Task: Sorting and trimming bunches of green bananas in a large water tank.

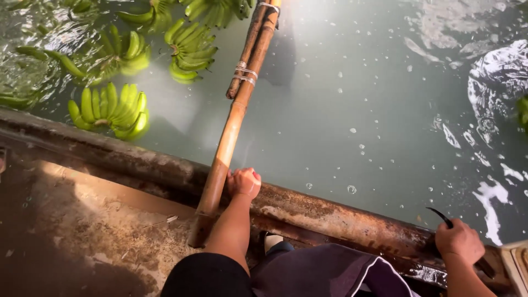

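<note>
Our left hand [243, 182] clenches the bamboo pole [237, 113], slanting up over the tank rim [330, 214]; our right hand [459, 240] grasps a curved knife [441, 216].

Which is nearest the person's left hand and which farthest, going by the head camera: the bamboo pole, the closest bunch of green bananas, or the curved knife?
From the left hand:
1. Bamboo pole, right beside it on its left, seemingly touching.
2. Nearest banana bunch, floating in the water up to the left.
3. Curved knife, far right, in the right hand at the tank's rusty rim.

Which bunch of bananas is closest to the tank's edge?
The bunch floating lowest on the left, right beside the rusty rim. The other bunches float farther out in the water.
</note>
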